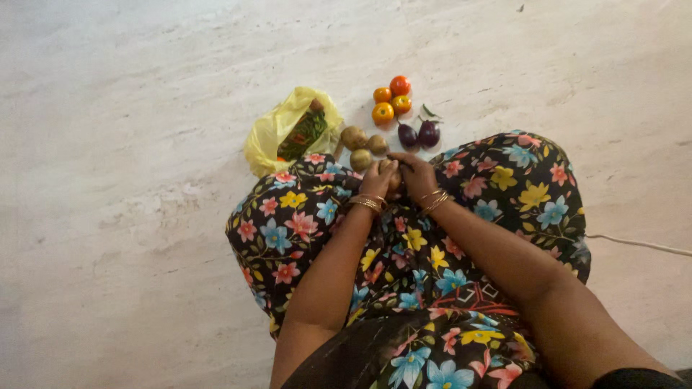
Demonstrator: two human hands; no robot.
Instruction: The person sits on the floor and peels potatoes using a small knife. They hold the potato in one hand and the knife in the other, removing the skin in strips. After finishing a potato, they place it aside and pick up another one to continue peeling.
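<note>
- A person seated on a pale, streaked stone floor point(130, 180), lap covered by a black cloth printed with red, blue and yellow flowers point(497, 194), works with both hands brought together just past the knees.
- The step in hand looks like working on one small brown potato point(394, 179): it sits pressed between the two hands, mostly hidden by the fingers, so whether it is being peeled, cleaned or only turned cannot be told.
- The left hand point(378, 180), bangles at the wrist, is closed around the near-left side of that potato.
- The right hand point(417, 175), also bangled, is curled over the potato's right side; a thin dark sliver shows at its fingertips, too small to say whether it is a blade or a shadow.
- Any further move, by this view, calls for a firm hold from the left hand while the right does the finer work, since the potato is small and round.
- Just beyond the hands, touching or nearly so, lie three more round brownish potatoes point(355, 137) in a loose cluster on the floor.
- Farther off and to the right sit four orange-red tomatoes point(390, 101) bunched together, with two small dark purple aubergines point(419, 134) side by side just near of them.
- To the far left of the hands a crumpled yellow plastic bag point(268, 137) lies open, a green printed packet point(303, 135) resting in its mouth.
- A thin white cord point(641, 245) runs along the floor at the right edge.
</note>
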